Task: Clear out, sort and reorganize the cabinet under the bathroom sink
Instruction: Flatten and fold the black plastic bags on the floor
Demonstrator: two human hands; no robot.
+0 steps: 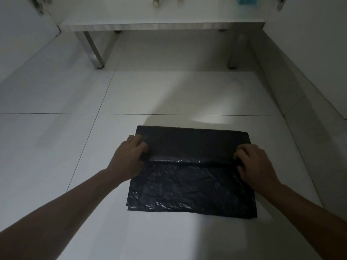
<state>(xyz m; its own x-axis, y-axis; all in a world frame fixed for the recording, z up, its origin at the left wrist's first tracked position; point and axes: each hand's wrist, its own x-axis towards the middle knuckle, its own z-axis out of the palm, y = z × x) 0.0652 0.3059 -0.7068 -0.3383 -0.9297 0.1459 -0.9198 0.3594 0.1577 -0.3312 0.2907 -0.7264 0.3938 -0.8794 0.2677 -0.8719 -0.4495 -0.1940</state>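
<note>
bag (189, 186): thin black plastic, crinkled, glossy highlights on near half, far folded flap looks matt. floor (56, 137): smooth glossy white tile. cabinet legs (94, 51): brushed metal.

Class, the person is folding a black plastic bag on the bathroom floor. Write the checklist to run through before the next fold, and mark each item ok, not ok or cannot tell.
1. Left hand pinches the folded edge at the left end of the black plastic bag: ok.
2. Right hand pinches the same edge at its right end: ok.
3. Bag lies flat on the tiled floor: ok, though crinkled.
4. Folded edge runs straight between the hands: ok.
5. Floor around the bag free of other items: ok.
6. Bag has no tears or holes: cannot tell.
</note>
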